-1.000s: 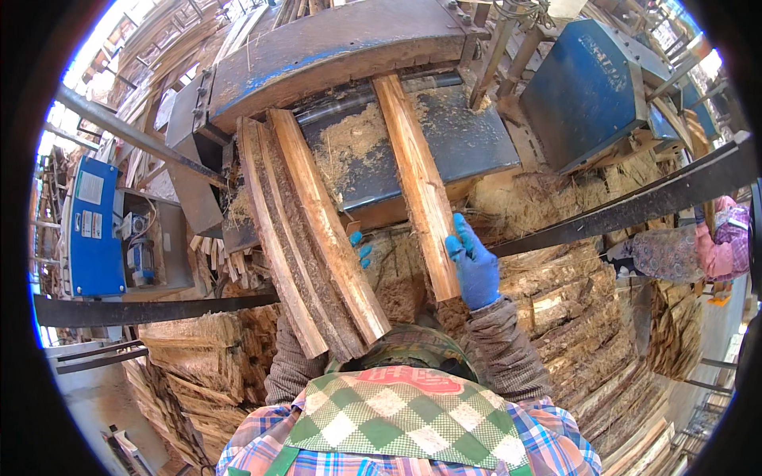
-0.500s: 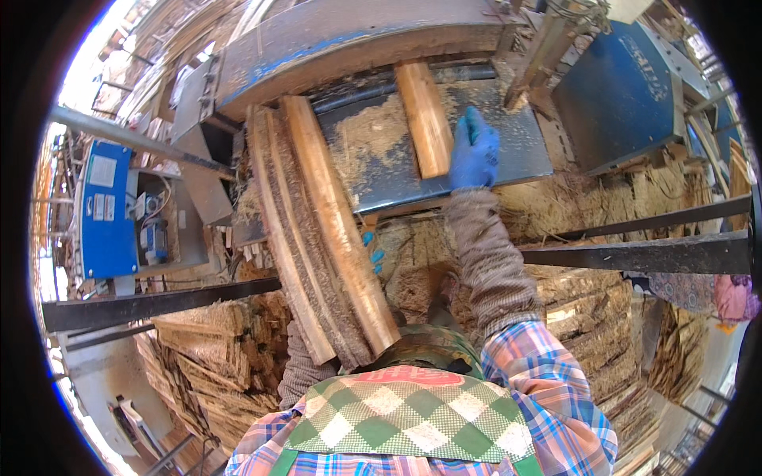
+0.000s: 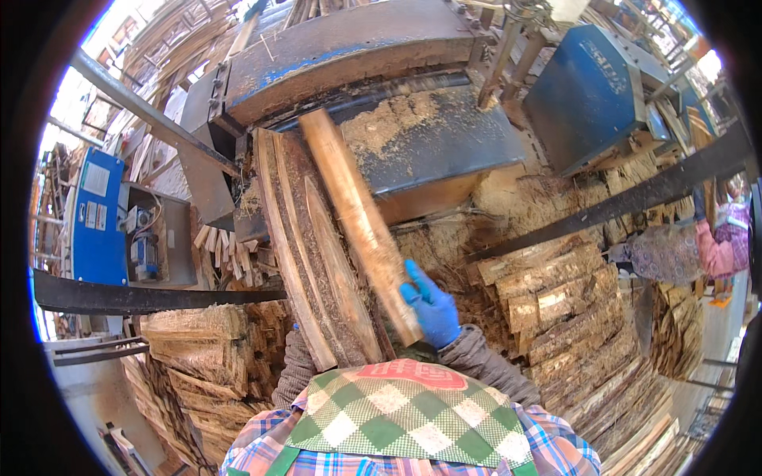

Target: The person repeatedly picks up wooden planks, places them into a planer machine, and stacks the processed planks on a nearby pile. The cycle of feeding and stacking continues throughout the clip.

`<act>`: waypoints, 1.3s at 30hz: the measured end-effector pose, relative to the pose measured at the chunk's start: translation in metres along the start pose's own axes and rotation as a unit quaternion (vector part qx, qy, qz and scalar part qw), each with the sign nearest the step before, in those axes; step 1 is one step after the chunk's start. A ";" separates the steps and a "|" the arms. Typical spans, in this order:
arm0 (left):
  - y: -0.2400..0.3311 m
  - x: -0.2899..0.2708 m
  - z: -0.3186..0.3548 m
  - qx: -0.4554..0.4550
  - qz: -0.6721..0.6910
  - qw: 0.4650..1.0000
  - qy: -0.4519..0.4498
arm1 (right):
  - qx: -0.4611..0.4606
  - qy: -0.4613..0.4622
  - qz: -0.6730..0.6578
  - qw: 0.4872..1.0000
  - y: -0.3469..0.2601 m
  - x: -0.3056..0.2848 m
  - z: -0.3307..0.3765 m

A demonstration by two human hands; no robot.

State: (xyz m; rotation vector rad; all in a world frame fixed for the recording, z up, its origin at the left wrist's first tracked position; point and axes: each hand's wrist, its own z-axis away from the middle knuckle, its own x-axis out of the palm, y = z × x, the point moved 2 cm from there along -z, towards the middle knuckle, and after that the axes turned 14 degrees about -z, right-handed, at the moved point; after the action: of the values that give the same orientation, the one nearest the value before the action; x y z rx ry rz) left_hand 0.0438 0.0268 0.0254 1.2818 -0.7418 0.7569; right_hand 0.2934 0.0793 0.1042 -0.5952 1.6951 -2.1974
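Observation:
My right hand [image 3: 436, 311], in a blue glove, grips the right edge of a bark-edged wooden slab [image 3: 357, 214] near its closest end. The slab slants away toward the machine's dark infeed table [image 3: 452, 143], with its far end by the roller [image 3: 373, 103]. Beside it on the left lie more rough slabs [image 3: 294, 246], covered in sawdust. My left forearm [image 3: 294, 365] passes beneath these slabs; a speck of blue glove shows at their edge, and the fingers are hidden.
A heavy metal beam [image 3: 349, 47] spans the machine's far side. A blue cabinet [image 3: 591, 99] stands at the right, a blue control panel [image 3: 99, 214] at the left. Dark rails [image 3: 611, 198] flank me, with stacked slabs [image 3: 571, 309] below. Another person [image 3: 722, 238] is at the far right.
My right hand has come back from the infeed table to the slab's near end. The short board on the table is out of sight. The slab has shifted right, uncovering a pointed piece.

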 end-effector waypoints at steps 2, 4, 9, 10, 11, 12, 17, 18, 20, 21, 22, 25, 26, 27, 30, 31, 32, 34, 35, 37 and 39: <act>-0.002 -0.003 -0.004 -0.004 0.001 1.000 -0.011 | -0.057 0.045 0.129 0.989 -0.022 -0.021 0.004; -0.004 -0.002 -0.015 -0.017 0.000 0.999 -0.030 | -0.096 0.091 0.210 0.969 -0.039 -0.042 0.004; -0.009 -0.023 -0.039 -0.036 -0.007 0.998 -0.057 | -0.155 0.135 0.219 0.954 -0.056 -0.076 -0.024; -0.011 -0.033 -0.043 -0.036 -0.013 0.997 -0.060 | -0.146 0.130 0.214 0.957 -0.061 -0.078 -0.033; -0.008 -0.050 -0.036 -0.025 -0.024 0.998 -0.058 | -0.140 0.115 0.206 0.962 -0.069 -0.075 -0.042; -0.004 -0.072 -0.032 -0.023 -0.036 0.998 -0.047 | -0.094 0.094 0.183 0.974 -0.084 -0.069 -0.049; 0.008 0.003 -0.054 -0.023 -0.016 0.998 -0.048 | -0.120 0.127 0.209 0.962 -0.068 -0.093 -0.075; 0.006 -0.013 -0.039 -0.019 -0.012 1.000 -0.012 | -0.139 0.123 0.237 0.954 -0.057 -0.089 -0.081; 0.006 0.013 -0.051 -0.048 -0.031 0.998 0.036 | -0.159 0.155 0.293 0.930 -0.032 -0.105 -0.094; 0.006 0.011 -0.049 -0.030 0.007 0.999 -0.016 | -0.179 0.155 0.309 0.921 -0.030 -0.100 -0.100; 0.002 0.004 -0.043 -0.011 0.042 0.997 -0.065 | -0.203 0.154 0.307 0.917 -0.034 -0.090 -0.113; -0.005 0.004 -0.048 -0.014 0.038 0.999 -0.031 | -0.239 0.176 0.289 0.910 -0.061 -0.081 -0.150; -0.006 0.004 -0.050 -0.021 0.041 0.999 -0.026 | -0.261 0.180 0.290 0.903 -0.066 -0.083 -0.165; -0.007 0.004 -0.054 -0.025 0.042 0.999 -0.020 | -0.282 0.183 0.292 0.895 -0.072 -0.085 -0.180; -0.005 0.004 -0.051 -0.025 0.038 0.999 -0.002 | -0.248 0.179 0.290 0.907 -0.092 -0.077 -0.218; -0.004 0.004 -0.051 -0.026 0.039 0.999 0.002 | -0.227 0.184 0.285 0.913 -0.095 -0.074 -0.231; -0.004 0.003 -0.054 -0.026 0.039 0.999 0.003 | -0.220 0.213 0.258 0.916 -0.101 -0.072 -0.247; -0.003 0.004 -0.056 -0.023 0.035 0.999 0.006 | -0.207 0.267 0.201 0.919 -0.111 -0.066 -0.278; -0.003 0.006 -0.055 -0.022 0.034 0.999 0.008 | -0.206 0.279 0.192 0.918 -0.111 -0.066 -0.286; -0.006 0.006 -0.046 -0.011 0.038 0.999 0.017 | -0.196 0.291 0.182 0.919 -0.102 -0.063 -0.289; 0.000 0.003 -0.039 0.003 0.034 0.999 0.027 | -0.171 0.291 0.174 0.925 -0.101 -0.060 -0.292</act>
State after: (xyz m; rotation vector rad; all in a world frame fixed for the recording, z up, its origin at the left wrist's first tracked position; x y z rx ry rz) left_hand 0.0478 0.0657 0.0231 1.2409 -0.7422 0.8461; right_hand 0.2018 0.3798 0.1300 0.3238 2.2850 -1.9337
